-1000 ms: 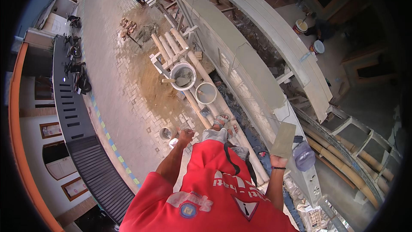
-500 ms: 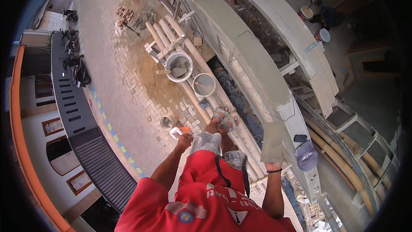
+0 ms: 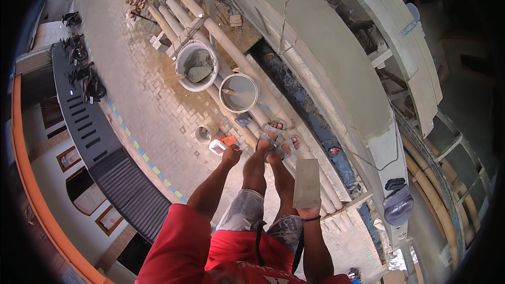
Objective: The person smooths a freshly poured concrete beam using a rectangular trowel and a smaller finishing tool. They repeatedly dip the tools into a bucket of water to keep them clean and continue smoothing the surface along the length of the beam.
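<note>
My left hand (image 3: 231,155) is closed in front of my left thigh, beside a white and orange object (image 3: 216,147) whose exact kind I cannot make out. My right hand (image 3: 310,212), with a dark bracelet at the wrist, grips the near end of a flat, grey, cement-coloured rectangular board (image 3: 306,184). Ahead of my feet stands a bucket of grey water (image 3: 239,93) with a wooden-handled tool in it. Beyond it, a larger bucket (image 3: 197,66) contains wet grey mortar.
My sandalled feet (image 3: 286,147) stand on round poles (image 3: 221,34) laid over the paving. To the right runs a ditch (image 3: 310,113) with dark water, then a smooth plastered wall top (image 3: 336,58). A small pail (image 3: 206,132) stands near my left hand. Motorcycles (image 3: 92,81) are parked at far left.
The grey board in my right hand has swung left, away from the wall and toward my legs. My view has shifted, so the buckets appear larger. My left hand keeps its hold.
</note>
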`<state>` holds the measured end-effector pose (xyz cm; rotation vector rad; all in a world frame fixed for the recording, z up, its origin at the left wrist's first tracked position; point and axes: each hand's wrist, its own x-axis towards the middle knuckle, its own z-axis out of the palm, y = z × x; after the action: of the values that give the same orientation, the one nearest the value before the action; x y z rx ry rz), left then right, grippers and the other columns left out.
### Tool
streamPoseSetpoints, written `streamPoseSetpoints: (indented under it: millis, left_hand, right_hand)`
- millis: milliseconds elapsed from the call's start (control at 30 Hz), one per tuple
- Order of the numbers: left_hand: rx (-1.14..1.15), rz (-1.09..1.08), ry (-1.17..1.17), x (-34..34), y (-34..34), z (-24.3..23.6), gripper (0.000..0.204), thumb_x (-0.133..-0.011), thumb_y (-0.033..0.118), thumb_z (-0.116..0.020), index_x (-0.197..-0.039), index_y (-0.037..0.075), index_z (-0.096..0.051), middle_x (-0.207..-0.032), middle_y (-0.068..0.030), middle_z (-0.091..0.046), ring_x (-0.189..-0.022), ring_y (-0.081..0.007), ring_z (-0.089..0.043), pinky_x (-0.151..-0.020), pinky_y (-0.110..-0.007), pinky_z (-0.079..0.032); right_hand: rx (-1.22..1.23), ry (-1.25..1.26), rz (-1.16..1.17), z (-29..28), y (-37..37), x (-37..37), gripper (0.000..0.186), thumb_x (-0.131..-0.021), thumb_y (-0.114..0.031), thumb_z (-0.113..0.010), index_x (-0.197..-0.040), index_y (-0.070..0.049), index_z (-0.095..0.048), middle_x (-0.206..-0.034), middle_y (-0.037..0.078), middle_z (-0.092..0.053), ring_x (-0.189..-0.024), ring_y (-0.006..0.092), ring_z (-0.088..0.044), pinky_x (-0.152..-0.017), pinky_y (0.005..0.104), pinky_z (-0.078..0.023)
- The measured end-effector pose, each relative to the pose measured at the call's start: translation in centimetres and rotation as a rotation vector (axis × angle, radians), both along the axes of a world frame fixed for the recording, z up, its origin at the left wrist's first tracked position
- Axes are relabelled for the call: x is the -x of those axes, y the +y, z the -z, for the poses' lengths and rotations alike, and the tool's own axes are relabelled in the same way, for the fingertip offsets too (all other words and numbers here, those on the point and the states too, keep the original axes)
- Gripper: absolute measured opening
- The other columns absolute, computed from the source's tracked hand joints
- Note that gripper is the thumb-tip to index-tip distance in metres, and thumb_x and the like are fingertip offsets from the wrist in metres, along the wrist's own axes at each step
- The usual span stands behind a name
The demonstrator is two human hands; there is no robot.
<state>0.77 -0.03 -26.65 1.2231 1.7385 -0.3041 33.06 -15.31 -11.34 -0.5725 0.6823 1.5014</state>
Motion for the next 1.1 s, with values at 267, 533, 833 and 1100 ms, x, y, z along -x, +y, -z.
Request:
streamPoseSetpoints:
  millis: [267,533,833,1100]
  left_hand:
    - [0.009,0.104,0.111,-1.8,4.1,11.3,0.068,-0.077,0.022,-0.074,-0.136,0.001,-0.046,-0.128,-0.0305,-0.055,-0.121,-0.0457,-0.052,-0.101,-0.05,-0.044]
    - [-0.019,0.157,0.328,-3.0,5.4,20.2,0.091,-0.074,0.016,-0.076,-0.148,0.002,-0.025,-0.146,-0.0283,-0.032,-0.135,-0.0477,-0.032,-0.113,-0.05,-0.031]
    - [-0.216,0.385,0.709,-3.0,4.4,25.6,0.085,-0.079,0.032,-0.074,-0.149,0.01,-0.03,-0.146,-0.0188,-0.038,-0.138,-0.0398,-0.032,-0.115,-0.053,-0.021]
    - [-0.026,0.406,0.115,-6.5,5.0,18.2,0.084,-0.09,0.053,-0.06,-0.149,0.002,-0.028,-0.129,-0.0265,-0.055,-0.121,-0.0445,-0.052,-0.103,-0.059,-0.036]
  right_hand:
    - [0.209,0.115,0.158,8.8,-0.3,2.9,0.042,-0.101,-0.033,-0.051,-0.135,-0.008,-0.054,-0.134,0.013,-0.059,-0.114,0.0296,-0.062,-0.093,0.045,-0.054]
    - [0.288,0.074,0.14,10.6,-0.2,2.5,0.032,-0.097,-0.028,-0.058,-0.121,-0.006,-0.061,-0.119,0.013,-0.063,-0.095,0.0292,-0.064,-0.072,0.037,-0.058]
    - [0.392,-0.107,0.137,9.3,-0.8,4.9,0.036,-0.099,-0.033,-0.054,-0.122,-0.007,-0.06,-0.12,0.009,-0.062,-0.104,0.0253,-0.06,-0.082,0.042,-0.052]
    - [0.33,-0.144,0.028,7.2,2.7,6.0,0.042,-0.104,-0.027,-0.045,-0.139,-0.004,-0.045,-0.131,0.011,-0.057,-0.119,0.0234,-0.055,-0.095,0.0354,-0.049]
